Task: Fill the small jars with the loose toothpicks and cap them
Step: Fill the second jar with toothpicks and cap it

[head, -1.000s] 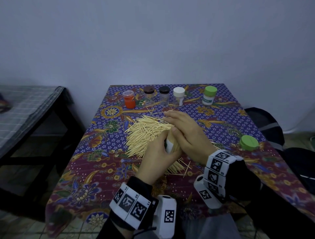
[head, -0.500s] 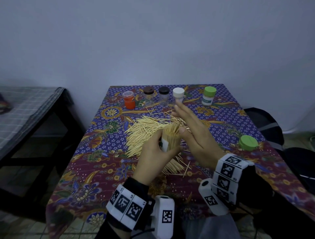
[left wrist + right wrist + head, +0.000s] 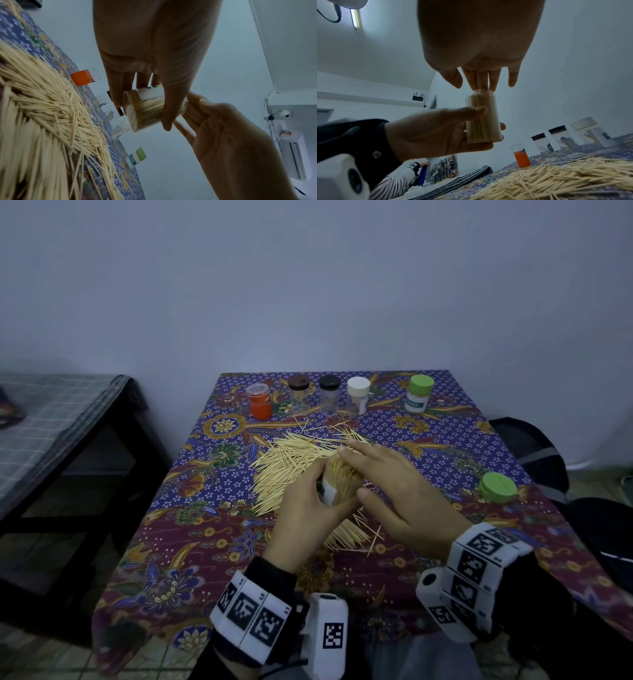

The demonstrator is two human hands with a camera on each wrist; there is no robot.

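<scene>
1. Pressing down again: right hand flat across the top of the jar, fingers straight, where half a second back it was lifted clear with the toothpick tips exposed.
2. Gripping unchanged: left hand wrapped round the jar, thumb across the front, fingers behind, held just above the surface.
3. Clear, cylindrical, smooth-walled jar, packed tight with upright pale wooden toothpicks, white label on one side, no cap on.
4. Straight fingertips of the right hand touching the rim and the stick ends.
5. Loose toothpicks fanned in a thick heap under and at 10 o'clock of the hands, thin and pointed, on a patterned floral cloth.
6. Round green cap lying flat at 3 o'clock, well apart from the hands.
7. Row at 12 o'clock, all capped: orange jar with clear lid, brown-lidded jar, black-lidded jar, white-lidded jar, each of the three clear ones with a few sticks inside; green-lidded labelled jar set apart to the right.
</scene>
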